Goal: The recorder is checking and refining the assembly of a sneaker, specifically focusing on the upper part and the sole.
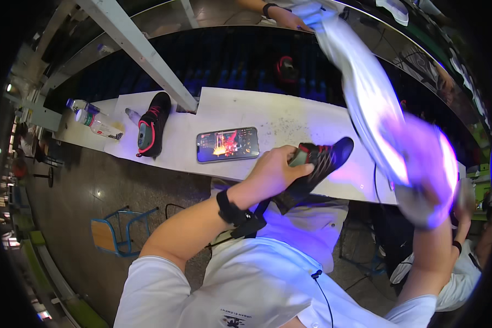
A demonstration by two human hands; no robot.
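White shirt (229, 279) is sitting nearest the lens, below the phone (228, 145). Using phone as reference: it's lying flat on the white table (213, 106), screen lit and facing up, apparently so it's viewable hands-free.

Left hand (281, 165) is pinching the held shoe (333, 156), just right of the phone, thumb lying at the collar, other fingers partly hidden. Toe is pointing right, away from the phone; gripping at the collar end is probably about leaving laces and toe uncovered.

Right hand (425, 175) is showing only as a violet-lit blur, well right of the phone, by a pale tube (363, 82). Can't tell whether it's gripping that or how the fingers are set.

Parked shoe (155, 124) is lying left of the phone, toe facing away from the wearer, likely to stay outside the left arm's reach path. Two bottles (99, 123) are lying farther left of the phone. Post (139, 54) is slanting across the view behind-left of it, presumably carrying the frame. Third shoe (286, 70) is resting beyond the phone, on the dark strip (218, 60). Another person's hand (291, 21) is showing farther beyond, near the tube's top.
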